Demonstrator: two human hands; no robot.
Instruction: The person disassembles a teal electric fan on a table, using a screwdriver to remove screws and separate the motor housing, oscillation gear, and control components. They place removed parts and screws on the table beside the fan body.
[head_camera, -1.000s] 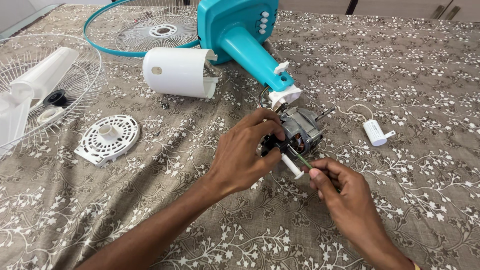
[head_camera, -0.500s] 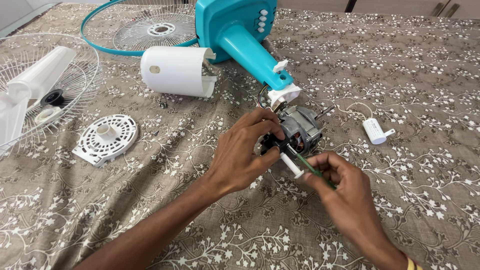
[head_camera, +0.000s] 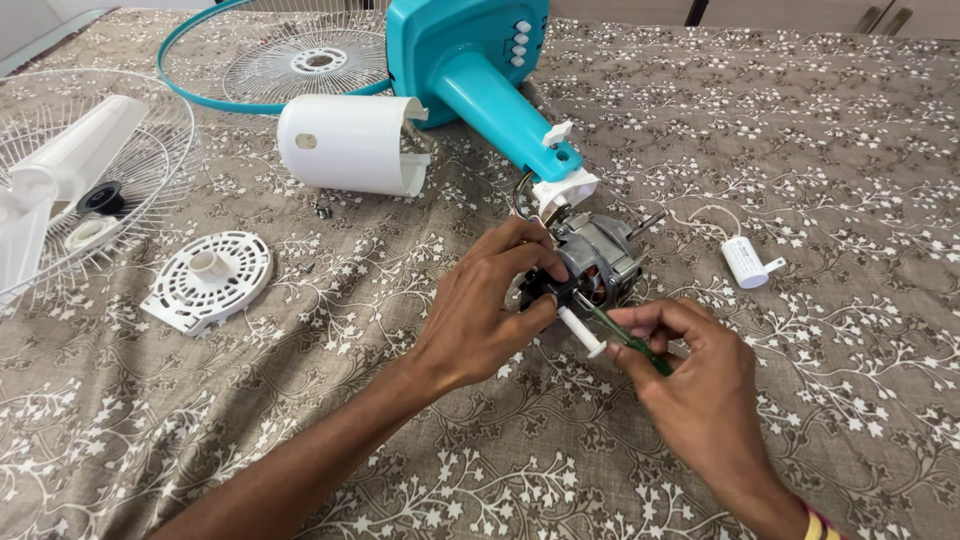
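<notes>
While the left hand (head_camera: 480, 310) pinches the black rear end of the grey metal fan motor with copper windings (head_camera: 598, 262), steadying it on the brown cloth with a white floral print (head_camera: 820, 150), the right hand (head_camera: 690, 375) closes its fingertips around a thin green-handled screwdriver (head_camera: 630, 342) whose tip points into the motor's back, just beside a small white plastic knob (head_camera: 582, 332). The motor lies near the middle of the cloth, touching the white end of the teal plastic fan stand (head_camera: 495, 100). To do this well, I judge the tool should sit square in the fastener (its head is hidden by the fingers) and the left grip should stop the motor rolling. A white cylindrical motor cover (head_camera: 345, 143), a round white vented plate (head_camera: 208, 278), a white wire fan guard (head_camera: 130, 160) and a small white capacitor (head_camera: 745, 262) lie apart.
</notes>
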